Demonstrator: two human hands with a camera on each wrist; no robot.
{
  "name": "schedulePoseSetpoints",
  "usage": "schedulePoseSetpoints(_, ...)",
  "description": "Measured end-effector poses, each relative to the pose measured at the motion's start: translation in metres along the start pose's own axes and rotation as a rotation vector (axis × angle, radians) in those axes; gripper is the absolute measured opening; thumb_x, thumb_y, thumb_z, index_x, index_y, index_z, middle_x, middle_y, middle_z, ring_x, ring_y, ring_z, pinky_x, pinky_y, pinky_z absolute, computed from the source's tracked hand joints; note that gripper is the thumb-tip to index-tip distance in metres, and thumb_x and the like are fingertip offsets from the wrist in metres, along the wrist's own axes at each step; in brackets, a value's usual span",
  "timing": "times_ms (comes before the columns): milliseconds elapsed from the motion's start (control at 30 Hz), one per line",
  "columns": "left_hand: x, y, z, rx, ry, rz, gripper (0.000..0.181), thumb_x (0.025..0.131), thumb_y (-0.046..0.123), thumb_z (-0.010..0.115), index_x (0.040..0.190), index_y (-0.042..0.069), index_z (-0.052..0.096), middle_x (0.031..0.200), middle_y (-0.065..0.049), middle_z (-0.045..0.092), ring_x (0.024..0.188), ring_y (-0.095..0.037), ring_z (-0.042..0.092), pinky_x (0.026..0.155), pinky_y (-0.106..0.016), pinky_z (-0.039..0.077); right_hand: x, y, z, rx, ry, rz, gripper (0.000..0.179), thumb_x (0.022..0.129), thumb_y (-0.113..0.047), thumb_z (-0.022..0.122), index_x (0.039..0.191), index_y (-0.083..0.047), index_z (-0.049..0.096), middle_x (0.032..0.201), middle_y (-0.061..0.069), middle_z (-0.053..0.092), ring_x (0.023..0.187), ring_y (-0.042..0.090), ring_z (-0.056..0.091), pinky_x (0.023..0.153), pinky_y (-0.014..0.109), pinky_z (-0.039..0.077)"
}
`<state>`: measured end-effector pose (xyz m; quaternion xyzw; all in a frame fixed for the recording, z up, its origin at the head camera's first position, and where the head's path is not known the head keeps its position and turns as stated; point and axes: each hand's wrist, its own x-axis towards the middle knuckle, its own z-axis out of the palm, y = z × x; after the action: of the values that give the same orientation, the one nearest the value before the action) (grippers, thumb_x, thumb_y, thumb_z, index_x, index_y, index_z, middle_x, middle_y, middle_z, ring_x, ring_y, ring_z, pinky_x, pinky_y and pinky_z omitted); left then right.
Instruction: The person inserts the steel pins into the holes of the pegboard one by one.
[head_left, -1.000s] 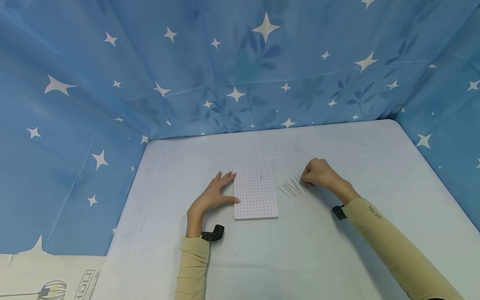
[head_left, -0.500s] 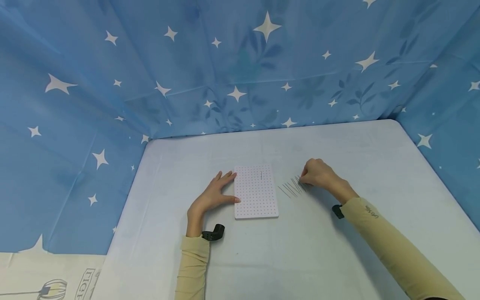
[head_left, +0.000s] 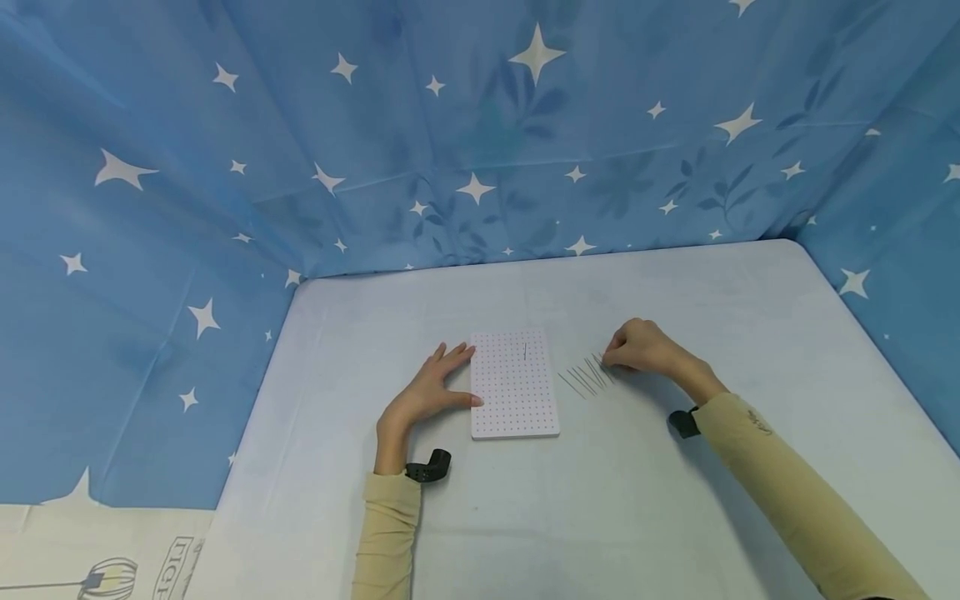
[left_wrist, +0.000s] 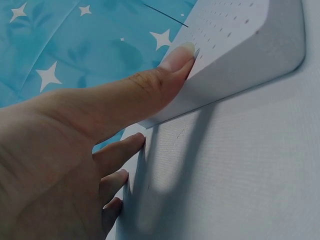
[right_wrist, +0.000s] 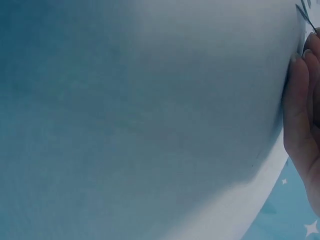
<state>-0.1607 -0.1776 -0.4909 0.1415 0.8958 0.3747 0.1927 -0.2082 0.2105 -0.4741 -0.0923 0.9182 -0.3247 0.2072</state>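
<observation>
A white pegboard (head_left: 513, 396) with rows of small holes lies on the table. One thin dark rod (head_left: 525, 352) stands up from its upper right part; the left wrist view shows this rod (left_wrist: 166, 16) too. My left hand (head_left: 427, 392) is spread at the board's left side, its thumb (left_wrist: 177, 60) pressing the edge and fingertips along the upper left side. To the right of the board lie several thin dark rods (head_left: 572, 385) in a slanted row. At the row's right end, my right hand (head_left: 645, 346) pinches a thin rod (right_wrist: 307, 19), mostly hidden by the fingers.
White cloth covers the table (head_left: 600, 517). Blue star-patterned curtains (head_left: 480, 125) hang behind it and along both sides. Each wrist carries a black strap with a small camera, such as the left wrist camera (head_left: 438, 462). A printed pale cloth (head_left: 67, 550) shows at lower left.
The right hand shifts only slightly at the end of the rod row. The left hand stays at the board, and the upright rod stays where it was.
</observation>
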Motion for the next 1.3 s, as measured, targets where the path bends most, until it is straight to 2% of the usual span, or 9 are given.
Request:
schedulePoseSetpoints(267,0.000,0.002,-0.001,0.010,-0.005,-0.008,0.093,0.085,0.037,0.083,0.162,0.019,0.035,0.172,-0.002,0.023,0.161,-0.033,-0.002,0.125,-0.068,0.009,0.000,0.002,0.000,0.025,0.002,-0.016,0.016,0.088,-0.015,0.068,0.087,0.000,0.075,0.068,0.002,0.062,0.063,0.015,0.053,0.057,0.028,0.043)
schedulePoseSetpoints(667,0.002,-0.001,0.000,0.007,-0.006,-0.005,0.092,0.086,0.038,0.082,0.163,0.020,0.034,0.172,-0.002,0.022,0.161,-0.032,-0.003,0.125,-0.067,0.008,-0.002,-0.003,0.000,0.063,0.015,-0.065,0.009,0.088,-0.014,0.068,0.087,-0.005,0.068,0.076,0.005,0.066,0.069,0.016,0.054,0.061,0.029,0.043)
schedulePoseSetpoints(1300,0.001,-0.001,0.000,0.007,0.004,-0.016,0.093,0.085,0.039,0.083,0.162,0.021,0.035,0.172,0.000,0.023,0.161,-0.031,-0.002,0.125,-0.068,0.008,0.000,-0.013,0.008,0.100,0.082,-0.158,0.005,0.090,-0.011,0.070,0.089,-0.007,0.067,0.080,0.003,0.065,0.074,0.019,0.054,0.064,0.029,0.044)
